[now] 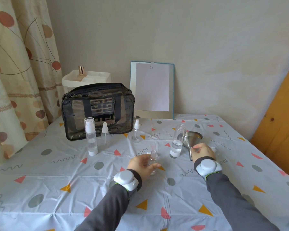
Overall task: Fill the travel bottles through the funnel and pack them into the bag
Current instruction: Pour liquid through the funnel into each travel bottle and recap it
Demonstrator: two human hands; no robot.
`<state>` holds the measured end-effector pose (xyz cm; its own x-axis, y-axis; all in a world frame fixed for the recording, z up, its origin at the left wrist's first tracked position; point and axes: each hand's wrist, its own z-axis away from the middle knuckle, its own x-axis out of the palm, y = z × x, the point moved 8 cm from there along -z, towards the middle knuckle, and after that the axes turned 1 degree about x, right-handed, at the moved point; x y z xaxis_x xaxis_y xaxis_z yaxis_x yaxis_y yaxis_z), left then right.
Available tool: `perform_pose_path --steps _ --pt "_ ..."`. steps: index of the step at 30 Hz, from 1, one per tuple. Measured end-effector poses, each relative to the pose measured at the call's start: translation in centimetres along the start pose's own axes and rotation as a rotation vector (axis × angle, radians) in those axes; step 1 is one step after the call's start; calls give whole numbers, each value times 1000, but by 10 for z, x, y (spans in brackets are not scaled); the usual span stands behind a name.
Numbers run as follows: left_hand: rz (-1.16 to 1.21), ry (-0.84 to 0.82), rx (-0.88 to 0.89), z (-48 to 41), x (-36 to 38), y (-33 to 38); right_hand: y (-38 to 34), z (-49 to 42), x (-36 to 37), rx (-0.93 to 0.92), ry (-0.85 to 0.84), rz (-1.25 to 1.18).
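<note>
Looking down from the head cam: the left hand (pixel 140 165) has its fingers (pixel 154 166) curled round a small clear plastic bottle (pixel 153 156), cap off, neck straight up, low on the bench (pixel 57 189). The steel funnel (pixel 191 139) is off to the right of that bottle, tipped over, with the wide cone pointing away and the thin spout aimed back at the person. The right hand (pixel 203 151) pinches the spout, so it's the nearer one. My guess is the spout has to swing upright and come left over the open neck. A taller part-filled bottle (pixel 176 144) stands between them. The glossy see-through bag (pixel 98 110) sits well behind the small bottle, to the left.
</note>
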<state>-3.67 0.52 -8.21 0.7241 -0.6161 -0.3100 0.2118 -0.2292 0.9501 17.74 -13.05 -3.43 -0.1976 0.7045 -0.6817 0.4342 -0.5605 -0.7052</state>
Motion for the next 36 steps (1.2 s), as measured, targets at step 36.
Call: perform_pose_path --steps 36 --pt "-54 -23 55 -1 -1 -1 -99 37 60 -452 -312 -113"
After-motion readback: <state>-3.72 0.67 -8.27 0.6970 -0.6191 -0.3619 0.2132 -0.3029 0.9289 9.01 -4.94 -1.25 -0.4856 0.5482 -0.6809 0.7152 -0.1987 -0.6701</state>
